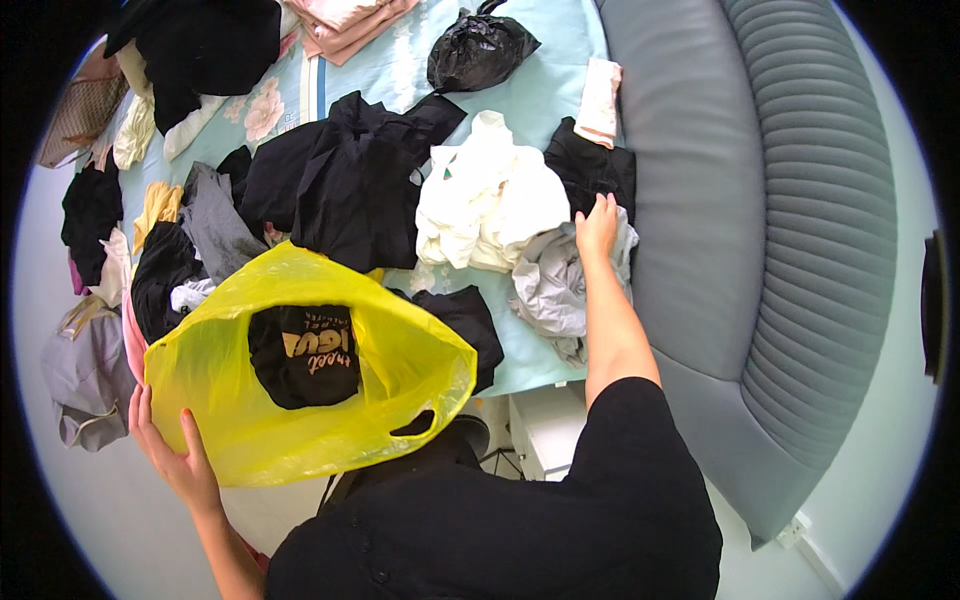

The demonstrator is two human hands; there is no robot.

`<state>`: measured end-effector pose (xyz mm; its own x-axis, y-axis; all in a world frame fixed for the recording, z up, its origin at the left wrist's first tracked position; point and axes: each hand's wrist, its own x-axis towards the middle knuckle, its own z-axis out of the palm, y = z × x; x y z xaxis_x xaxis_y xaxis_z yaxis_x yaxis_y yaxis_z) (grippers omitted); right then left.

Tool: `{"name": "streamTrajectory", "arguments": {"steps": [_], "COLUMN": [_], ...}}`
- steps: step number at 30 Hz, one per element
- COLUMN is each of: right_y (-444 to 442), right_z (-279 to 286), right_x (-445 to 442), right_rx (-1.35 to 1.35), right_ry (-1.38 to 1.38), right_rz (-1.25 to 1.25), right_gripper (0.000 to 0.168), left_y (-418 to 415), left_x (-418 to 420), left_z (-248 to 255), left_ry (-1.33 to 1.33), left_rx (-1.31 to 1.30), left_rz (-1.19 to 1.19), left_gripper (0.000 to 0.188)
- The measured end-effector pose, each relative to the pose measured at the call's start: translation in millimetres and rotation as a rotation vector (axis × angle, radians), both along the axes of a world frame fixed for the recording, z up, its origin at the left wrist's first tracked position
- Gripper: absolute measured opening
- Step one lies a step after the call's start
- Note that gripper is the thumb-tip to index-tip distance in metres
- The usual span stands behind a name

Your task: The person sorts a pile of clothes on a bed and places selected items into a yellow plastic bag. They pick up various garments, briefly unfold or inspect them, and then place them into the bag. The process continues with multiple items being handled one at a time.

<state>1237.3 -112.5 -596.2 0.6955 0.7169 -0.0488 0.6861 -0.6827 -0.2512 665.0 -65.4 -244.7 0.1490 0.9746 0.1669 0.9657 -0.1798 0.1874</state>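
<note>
A yellow plastic bag (300, 442) gapes open before me, with a black printed garment (306, 367) inside. My left hand (176, 457) is at the bag's left rim, thumb spread from the fingers; whether it pinches the plastic is unclear. My right hand (598, 229) reaches to the bed's right side, its fingertips at the lower edge of a folded black garment (600, 176). Under that wrist lies a crumpled grey garment (551, 281). Bunched white clothing (487, 202) is just left of the hand. A small folded white and pink cloth (599, 101) rests on the black garment's far edge.
A grey padded headboard (697, 187) borders the bed on the right. Black garments (352, 180) spread across the middle, with a tied black plastic bag (480, 49) beyond. More clothes, including a grey garment (217, 217), heap at left. Folded pink fabric (349, 26) lies at the far edge.
</note>
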Motion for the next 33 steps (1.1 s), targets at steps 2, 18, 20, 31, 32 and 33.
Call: {"name": "streamTrajectory", "arguments": {"steps": [2,18,20,31,32,33], "right_y": [13.2,35.2,43.1,-25.3,-36.4,-45.3], "right_z": [-30.6,-52.5,-19.6,240.7,254.2,266.9], "right_x": [6.9,100.4,99.0,-66.8,-88.6,-114.2], "right_rx": [-0.181,0.193,0.639,1.155,1.174,1.183], "right_ry": [-0.215,0.218,0.787,2.148,2.173,2.216], "right_rz": [0.165,-0.157,-0.313,-0.013,-0.045,-0.08], "right_gripper": [0.055,0.039,0.041,0.043,0.043,0.042], "left_y": [6.6,22.8,18.8,-15.6,-18.4,-25.4], "left_x": [12.8,10.5,6.9,0.5,-1.9,-10.2], "left_z": [-3.1,-22.5,-17.5,36.2,36.6,33.3], "left_ry": [0.041,0.153,0.089,-0.154,-0.09,-0.015], "left_rx": [0.035,-0.056,-0.058,-0.561,-0.599,-0.639], "left_rz": [-0.023,-0.08,-0.094,-0.671,-0.736,-0.786], "left_gripper": [0.042,0.037,0.036,0.063,0.069,0.076]}}
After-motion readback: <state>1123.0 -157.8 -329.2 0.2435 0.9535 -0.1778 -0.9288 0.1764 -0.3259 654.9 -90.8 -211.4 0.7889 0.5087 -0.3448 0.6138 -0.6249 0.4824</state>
